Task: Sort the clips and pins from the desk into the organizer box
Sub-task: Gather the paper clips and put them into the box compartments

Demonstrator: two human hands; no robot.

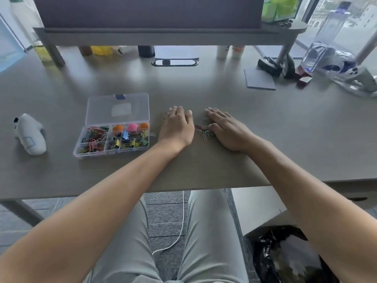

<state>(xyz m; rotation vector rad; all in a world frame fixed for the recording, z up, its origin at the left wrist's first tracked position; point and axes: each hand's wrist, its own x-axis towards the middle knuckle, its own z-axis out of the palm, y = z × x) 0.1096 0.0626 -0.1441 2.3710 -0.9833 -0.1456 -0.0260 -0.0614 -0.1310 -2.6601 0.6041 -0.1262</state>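
A clear plastic organizer box [81, 149] lies open on the grey desk, its lid [118, 108] folded back. Its compartments hold coloured paper clips [94, 138], binder clips [130, 142] and round orange and pink pins [132, 127]. A small heap of loose paper clips [204, 131] rests on the desk to the right of the box. My left hand [177, 127] lies flat, palm down, just left of the heap. My right hand [228, 129] lies flat just right of it, its thumb touching the clips. Neither hand holds anything.
A white controller-like device [30, 135] lies left of the box. At the back right are a grey pad [259, 79], a water bottle [328, 37], another white device [361, 75] and small dark items. A monitor stand [163, 34] spans the back. The desk's front edge [122, 193] is close to my lap.
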